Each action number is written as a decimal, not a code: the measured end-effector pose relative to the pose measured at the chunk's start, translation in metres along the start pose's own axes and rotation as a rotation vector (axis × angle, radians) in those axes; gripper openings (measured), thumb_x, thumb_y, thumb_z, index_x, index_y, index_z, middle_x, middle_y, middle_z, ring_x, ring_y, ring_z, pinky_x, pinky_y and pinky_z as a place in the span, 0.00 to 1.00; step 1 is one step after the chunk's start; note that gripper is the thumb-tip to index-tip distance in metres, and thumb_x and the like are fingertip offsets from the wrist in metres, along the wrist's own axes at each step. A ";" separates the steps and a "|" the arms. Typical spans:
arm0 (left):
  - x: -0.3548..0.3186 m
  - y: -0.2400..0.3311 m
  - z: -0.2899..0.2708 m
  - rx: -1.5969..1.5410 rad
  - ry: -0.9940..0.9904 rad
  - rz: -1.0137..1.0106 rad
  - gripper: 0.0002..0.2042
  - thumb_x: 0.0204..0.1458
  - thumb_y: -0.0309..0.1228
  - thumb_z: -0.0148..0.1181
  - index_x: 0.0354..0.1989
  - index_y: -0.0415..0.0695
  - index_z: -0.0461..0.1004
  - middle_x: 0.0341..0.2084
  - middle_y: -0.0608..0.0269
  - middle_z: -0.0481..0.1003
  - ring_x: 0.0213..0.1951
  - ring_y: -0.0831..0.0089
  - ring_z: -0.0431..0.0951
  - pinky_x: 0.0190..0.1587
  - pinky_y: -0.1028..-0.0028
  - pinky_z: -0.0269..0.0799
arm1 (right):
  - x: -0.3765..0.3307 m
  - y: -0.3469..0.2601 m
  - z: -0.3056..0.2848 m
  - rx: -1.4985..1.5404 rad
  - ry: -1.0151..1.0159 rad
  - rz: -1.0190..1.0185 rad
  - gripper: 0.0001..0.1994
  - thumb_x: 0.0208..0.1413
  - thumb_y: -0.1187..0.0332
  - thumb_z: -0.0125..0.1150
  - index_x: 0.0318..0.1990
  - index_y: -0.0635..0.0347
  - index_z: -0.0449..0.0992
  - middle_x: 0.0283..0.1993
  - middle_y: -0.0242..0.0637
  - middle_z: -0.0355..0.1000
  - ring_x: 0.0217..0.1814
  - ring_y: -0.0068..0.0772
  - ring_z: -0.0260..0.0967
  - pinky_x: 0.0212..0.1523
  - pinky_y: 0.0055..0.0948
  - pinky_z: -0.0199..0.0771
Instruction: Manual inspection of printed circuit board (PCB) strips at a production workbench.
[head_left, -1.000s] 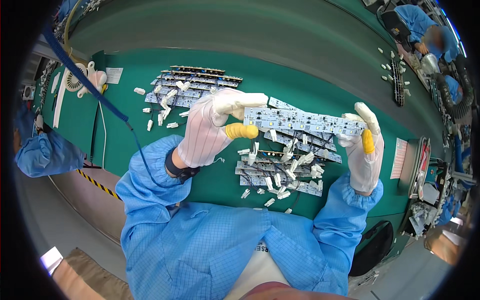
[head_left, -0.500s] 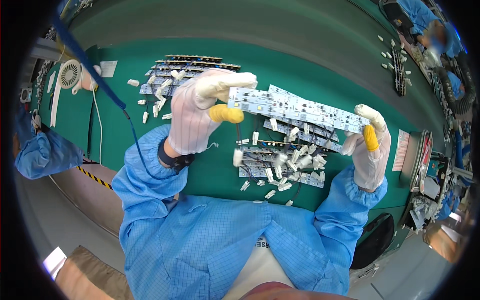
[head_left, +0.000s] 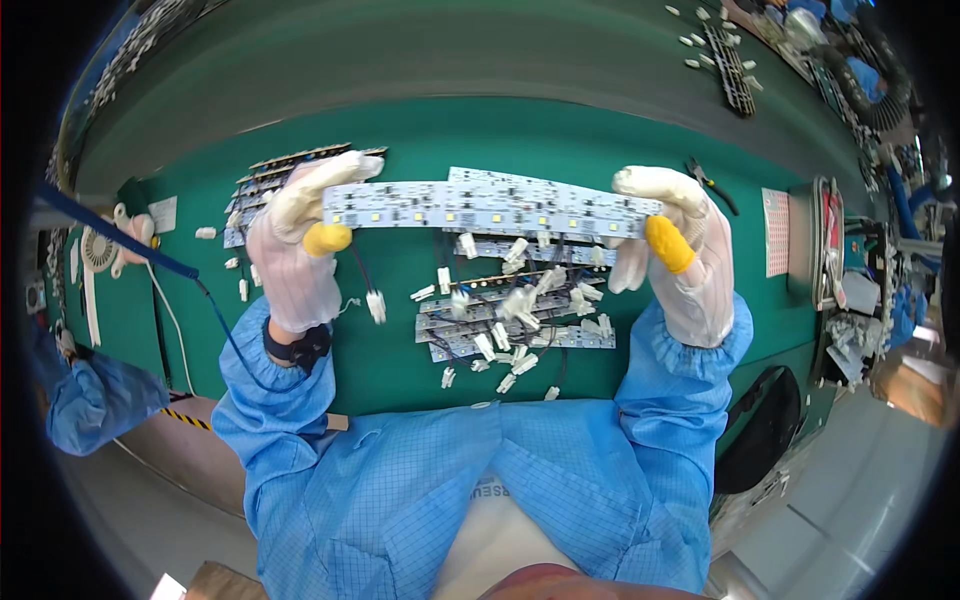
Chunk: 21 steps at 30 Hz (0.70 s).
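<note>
White circuit strip (head_left: 485, 207) held by its 2 ends above the green table (head_left: 390, 372).
Left hand (head_left: 297, 238) and right hand (head_left: 692, 255) each pinch 1 end, thumb and fingers closed on it. A white plug (head_left: 376, 307) dangles on a dark wire below the strip's left end; it could snag on the tangled plugs of the pile (head_left: 575, 342) beneath and strain a wire joint. If the 2 hands twist unevenly, the thin strip might flex and crack a part; a weak pinch could let 1 end drop.

A long white circuit strip (head_left: 482, 208) with a row of yellowish squares is held nearly level by both ends.
</note>
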<state>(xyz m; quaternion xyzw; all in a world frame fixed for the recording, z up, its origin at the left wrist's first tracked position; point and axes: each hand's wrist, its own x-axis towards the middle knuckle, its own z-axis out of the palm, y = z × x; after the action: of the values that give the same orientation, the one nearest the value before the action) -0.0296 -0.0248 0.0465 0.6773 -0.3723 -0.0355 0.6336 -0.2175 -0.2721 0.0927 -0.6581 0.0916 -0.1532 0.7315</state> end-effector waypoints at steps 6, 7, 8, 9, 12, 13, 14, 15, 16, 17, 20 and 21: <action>-0.003 -0.009 0.000 -0.083 0.016 0.048 0.21 0.55 0.35 0.57 0.52 0.32 0.70 0.43 0.50 0.76 0.46 0.67 0.77 0.50 0.73 0.70 | -0.001 -0.006 0.003 -0.028 0.021 0.037 0.22 0.55 0.61 0.59 0.51 0.70 0.67 0.31 0.45 0.73 0.20 0.24 0.71 0.19 0.15 0.71; -0.002 -0.007 -0.002 0.050 0.013 0.038 0.21 0.56 0.36 0.56 0.52 0.32 0.70 0.44 0.50 0.76 0.46 0.67 0.77 0.51 0.73 0.69 | -0.001 -0.007 0.003 -0.054 0.023 0.021 0.22 0.55 0.61 0.59 0.51 0.70 0.67 0.31 0.45 0.73 0.20 0.24 0.71 0.19 0.16 0.71; -0.002 -0.007 -0.001 0.181 0.011 0.029 0.21 0.56 0.36 0.55 0.52 0.32 0.70 0.44 0.50 0.76 0.46 0.67 0.77 0.51 0.73 0.69 | -0.002 -0.007 0.003 -0.083 0.026 0.005 0.22 0.55 0.61 0.58 0.51 0.70 0.67 0.31 0.45 0.73 0.20 0.24 0.72 0.20 0.17 0.72; -0.002 -0.009 0.003 0.030 0.030 -0.030 0.22 0.58 0.39 0.53 0.53 0.33 0.70 0.44 0.50 0.76 0.46 0.68 0.76 0.51 0.74 0.69 | -0.002 -0.008 0.003 -0.044 -0.017 -0.021 0.24 0.55 0.60 0.58 0.52 0.70 0.67 0.33 0.46 0.74 0.21 0.25 0.73 0.21 0.17 0.73; 0.005 -0.001 0.005 0.252 -0.032 -0.048 0.23 0.60 0.43 0.49 0.54 0.35 0.70 0.44 0.52 0.77 0.46 0.69 0.76 0.51 0.75 0.68 | -0.004 -0.014 0.003 -0.043 -0.087 0.021 0.29 0.55 0.50 0.58 0.53 0.69 0.66 0.35 0.47 0.75 0.23 0.28 0.75 0.22 0.19 0.74; 0.007 0.001 0.006 0.267 -0.051 -0.104 0.24 0.61 0.46 0.45 0.53 0.37 0.71 0.44 0.54 0.77 0.46 0.69 0.77 0.50 0.74 0.69 | -0.004 -0.013 0.002 -0.051 -0.072 0.022 0.29 0.55 0.50 0.58 0.53 0.69 0.66 0.35 0.47 0.75 0.23 0.28 0.75 0.22 0.19 0.74; 0.006 0.000 0.004 0.260 -0.058 -0.101 0.24 0.61 0.46 0.45 0.53 0.37 0.71 0.44 0.54 0.77 0.46 0.69 0.77 0.50 0.74 0.69 | -0.004 -0.011 0.000 -0.044 -0.100 0.009 0.31 0.56 0.48 0.57 0.54 0.69 0.66 0.35 0.46 0.75 0.24 0.28 0.75 0.23 0.19 0.75; 0.005 -0.002 0.001 0.267 -0.066 -0.109 0.24 0.61 0.47 0.45 0.52 0.38 0.72 0.44 0.55 0.77 0.46 0.69 0.77 0.50 0.74 0.69 | -0.004 -0.009 -0.001 -0.037 -0.129 -0.004 0.32 0.56 0.46 0.56 0.54 0.69 0.66 0.35 0.46 0.75 0.24 0.28 0.75 0.23 0.19 0.75; 0.005 -0.003 0.000 0.274 -0.073 -0.117 0.24 0.61 0.47 0.44 0.52 0.39 0.73 0.45 0.55 0.77 0.46 0.69 0.77 0.50 0.73 0.70 | -0.004 -0.007 -0.003 -0.027 -0.147 -0.027 0.34 0.55 0.43 0.54 0.54 0.69 0.65 0.34 0.46 0.75 0.25 0.28 0.76 0.23 0.19 0.75; 0.005 -0.004 -0.001 0.282 -0.069 -0.093 0.23 0.61 0.46 0.45 0.51 0.39 0.74 0.44 0.56 0.77 0.46 0.70 0.77 0.50 0.74 0.70 | -0.004 -0.007 -0.003 -0.027 -0.148 -0.029 0.34 0.55 0.43 0.54 0.54 0.69 0.65 0.34 0.46 0.75 0.25 0.28 0.76 0.23 0.19 0.75; 0.007 0.005 0.004 0.283 -0.073 -0.083 0.24 0.60 0.47 0.47 0.51 0.39 0.73 0.44 0.55 0.77 0.46 0.70 0.77 0.50 0.74 0.70 | -0.004 -0.006 -0.001 -0.047 -0.133 -0.026 0.36 0.54 0.41 0.55 0.54 0.70 0.65 0.35 0.47 0.75 0.24 0.29 0.75 0.23 0.19 0.75; 0.006 0.004 0.003 0.291 -0.065 -0.086 0.24 0.60 0.47 0.47 0.51 0.39 0.73 0.44 0.55 0.77 0.46 0.70 0.77 0.50 0.74 0.70 | -0.006 -0.008 0.000 -0.052 -0.099 -0.011 0.35 0.54 0.42 0.55 0.54 0.70 0.65 0.35 0.48 0.74 0.25 0.29 0.76 0.23 0.19 0.76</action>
<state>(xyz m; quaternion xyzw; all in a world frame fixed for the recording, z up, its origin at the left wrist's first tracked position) -0.0287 -0.0306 0.0518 0.7757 -0.3644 -0.0300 0.5144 -0.2236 -0.2708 0.1003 -0.6840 0.0557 -0.1222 0.7170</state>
